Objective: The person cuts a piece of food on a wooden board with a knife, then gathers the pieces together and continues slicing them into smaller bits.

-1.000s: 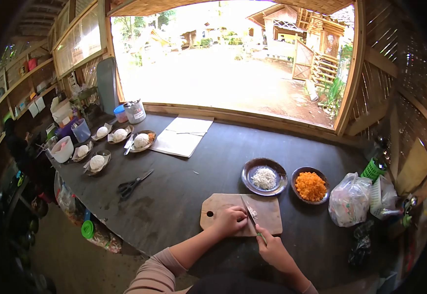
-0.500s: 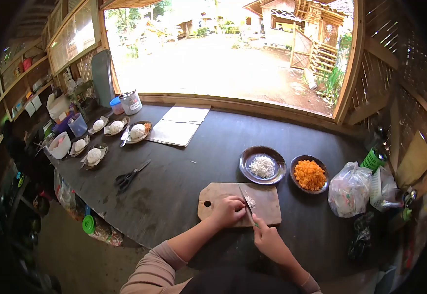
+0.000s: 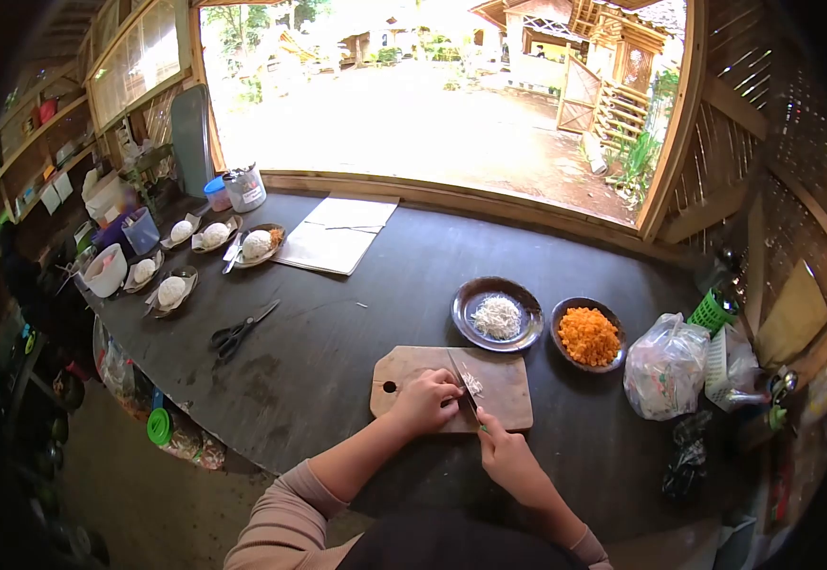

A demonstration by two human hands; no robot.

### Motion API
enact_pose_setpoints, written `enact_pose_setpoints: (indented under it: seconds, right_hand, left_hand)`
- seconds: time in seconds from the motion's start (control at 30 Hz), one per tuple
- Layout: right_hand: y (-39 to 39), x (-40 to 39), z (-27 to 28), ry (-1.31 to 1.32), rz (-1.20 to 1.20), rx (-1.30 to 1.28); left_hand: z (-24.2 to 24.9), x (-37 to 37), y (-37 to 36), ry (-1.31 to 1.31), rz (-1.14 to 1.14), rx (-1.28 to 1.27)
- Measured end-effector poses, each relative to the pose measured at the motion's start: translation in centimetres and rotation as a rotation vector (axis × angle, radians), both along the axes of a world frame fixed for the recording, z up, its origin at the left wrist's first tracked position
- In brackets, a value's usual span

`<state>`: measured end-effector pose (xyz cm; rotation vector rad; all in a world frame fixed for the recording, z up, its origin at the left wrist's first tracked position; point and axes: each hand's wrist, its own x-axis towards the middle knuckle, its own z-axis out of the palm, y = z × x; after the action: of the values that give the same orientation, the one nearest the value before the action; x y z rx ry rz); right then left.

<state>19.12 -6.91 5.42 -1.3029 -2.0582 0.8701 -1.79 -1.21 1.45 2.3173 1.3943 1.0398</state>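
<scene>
A wooden cutting board (image 3: 404, 366) with a hole at its left end lies in front of me. My right hand (image 3: 508, 456) grips a kitchen knife (image 3: 464, 380), its blade pointing away across the board. Close against the left of the blade, my left hand (image 3: 428, 399) presses down with curled fingers; what they pinch is hidden. Small pale chopped bits (image 3: 472, 384) lie just right of the blade. Beyond the board stands a dark plate (image 3: 465, 332) with a heap of white shreds (image 3: 498, 317). To its right is a bowl (image 3: 613, 363) of orange crumbly food (image 3: 589, 335).
Black scissors (image 3: 235, 334) lie left of the board. Several plates with white rice mounds (image 3: 258, 244) stand at the far left, near papers (image 3: 333, 237). A filled plastic bag (image 3: 665, 369) and a green basket (image 3: 714, 311) stand at right. A window sill (image 3: 432, 190) borders the back.
The whole view has shifted slightly, with things appearing a little further left and up. Both hands keep their places at the board, with the knife still held.
</scene>
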Motion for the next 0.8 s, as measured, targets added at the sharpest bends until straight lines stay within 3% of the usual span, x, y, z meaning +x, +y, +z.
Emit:
enact_pose_setpoints:
  seconds: [0.47,0.67,0.8]
  right_hand:
    - [0.6,0.4,-0.4,0.044,-0.054,0.003]
    - [1.0,0.3,-1.0,0.102,0.033,0.083]
    - [0.6,0.8,-0.4,0.056,0.007,-0.023]
  left_hand:
    - [0.4,-0.3,-0.3,0.100,-0.031,-0.065]
    - [0.7,-0.3,-0.6,0.105,-0.033,-0.029]
    - [0.9,0.4,-0.6,0.071,-0.039,-0.045]
